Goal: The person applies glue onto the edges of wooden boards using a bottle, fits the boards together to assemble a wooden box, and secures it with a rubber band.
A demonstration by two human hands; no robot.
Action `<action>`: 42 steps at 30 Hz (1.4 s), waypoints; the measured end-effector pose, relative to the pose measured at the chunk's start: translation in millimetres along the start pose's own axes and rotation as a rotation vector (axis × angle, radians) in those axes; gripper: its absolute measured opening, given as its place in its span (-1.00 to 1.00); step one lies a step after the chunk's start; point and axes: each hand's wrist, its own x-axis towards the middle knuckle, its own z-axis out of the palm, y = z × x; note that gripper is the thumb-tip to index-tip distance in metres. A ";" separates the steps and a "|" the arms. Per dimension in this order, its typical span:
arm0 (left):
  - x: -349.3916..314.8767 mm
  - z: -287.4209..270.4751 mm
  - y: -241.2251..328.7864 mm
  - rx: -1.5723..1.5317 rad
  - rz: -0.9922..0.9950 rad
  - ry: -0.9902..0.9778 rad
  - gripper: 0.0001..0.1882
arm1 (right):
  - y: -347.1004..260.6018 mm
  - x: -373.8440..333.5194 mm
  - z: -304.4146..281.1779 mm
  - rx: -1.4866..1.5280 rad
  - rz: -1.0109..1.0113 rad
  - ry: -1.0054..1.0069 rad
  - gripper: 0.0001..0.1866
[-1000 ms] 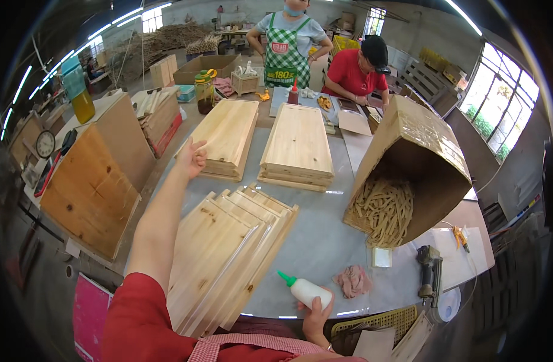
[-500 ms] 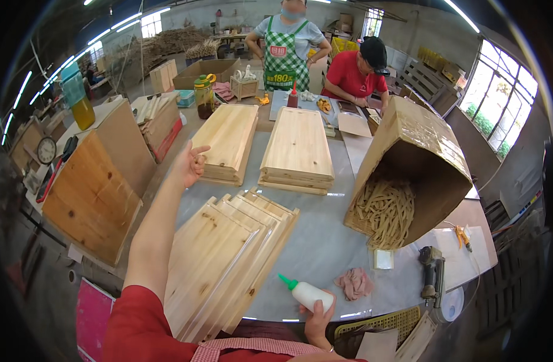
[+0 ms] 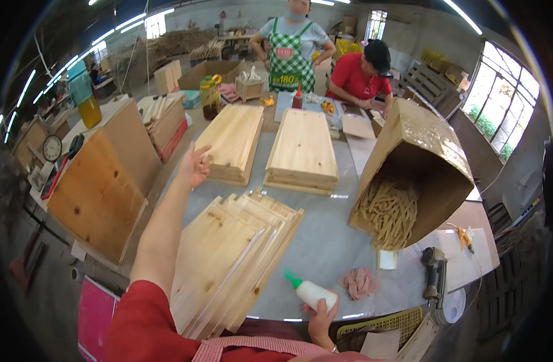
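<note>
My left hand is stretched forward with its fingers apart and nothing in them. It is at the near left corner of a stack of pale wooden panels; whether the fingers touch the wood I cannot tell. Low on the right, my right hand is closed around a white squeeze bottle with a green nozzle, tilted so the nozzle points up and left. Between my arms lies a fanned pile of wooden panels with stepped edges. A second neat stack of panels stands right of the first.
On the right, a cardboard box lies tipped, thin wooden strips spilling out. Near my right hand are a pink cloth and a nail gun. Across the table, one person stands and another works bent over.
The view has shifted slightly, so everything sits a little further right. My left hand has turned a little by the stack. The bottle remains in my right hand.
</note>
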 end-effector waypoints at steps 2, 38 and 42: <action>11.8 -6.3 -7.2 -0.033 -0.037 0.082 -0.40 | 1.5 2.2 1.1 0.002 -0.023 0.001 -0.49; -250.8 -45.3 -69.3 0.460 -0.057 0.109 -0.66 | -1.0 -2.1 0.0 0.017 -0.019 -0.035 -0.53; -251.5 -49.5 -72.2 0.463 -0.036 0.102 -0.67 | 0.5 -1.6 2.6 -0.017 -0.050 -0.033 -0.55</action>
